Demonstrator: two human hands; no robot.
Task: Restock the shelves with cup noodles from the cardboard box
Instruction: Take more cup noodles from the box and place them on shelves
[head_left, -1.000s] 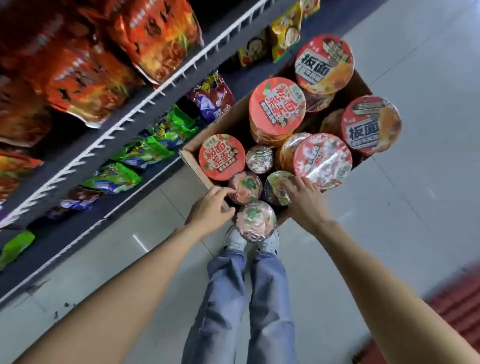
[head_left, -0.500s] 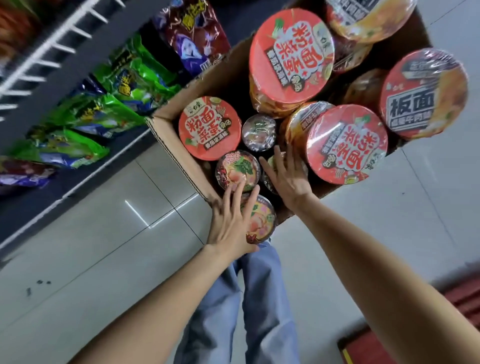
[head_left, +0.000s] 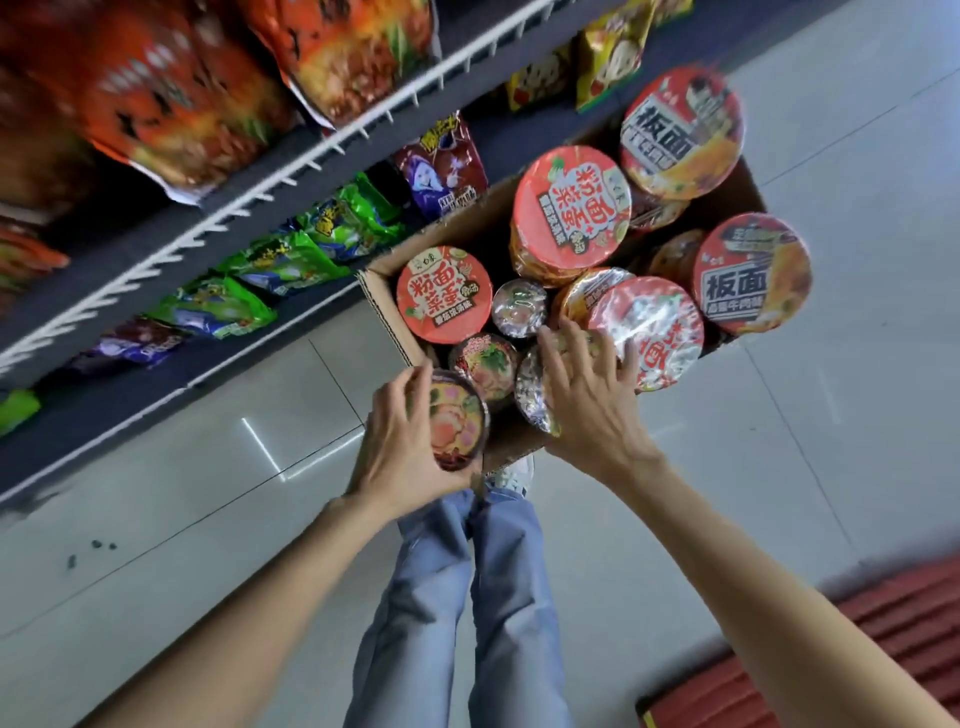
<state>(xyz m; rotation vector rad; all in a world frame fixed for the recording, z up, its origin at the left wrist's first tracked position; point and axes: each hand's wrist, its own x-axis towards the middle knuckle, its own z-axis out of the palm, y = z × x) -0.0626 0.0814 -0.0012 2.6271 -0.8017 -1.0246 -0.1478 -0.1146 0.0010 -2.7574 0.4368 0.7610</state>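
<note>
An open cardboard box (head_left: 387, 312) on the floor holds several cup noodles, big red-lidded bowls and smaller foil-wrapped cups. My left hand (head_left: 400, 452) grips a small cup (head_left: 457, 421) with a pink-and-green lid at the box's near left corner, lifted and tilted toward me. My right hand (head_left: 587, 395) curls over another small cup (head_left: 532, 395) lying on its side in the box, fingers spread across it and touching a large red bowl (head_left: 660, 332). More small cups (head_left: 519, 306) sit between the bowls.
Shelves (head_left: 249, 202) on the left carry orange, green and purple snack bags, with a white wire rail along the edge. Grey tiled floor (head_left: 831, 415) surrounds the box. My legs in blue jeans (head_left: 467, 597) stand below. A red ribbed object (head_left: 857, 649) lies at the bottom right.
My left hand has closed round the near small cup and drawn it out toward me. My right hand has settled on the neighbouring cup. The view has tilted back up to the shelves.
</note>
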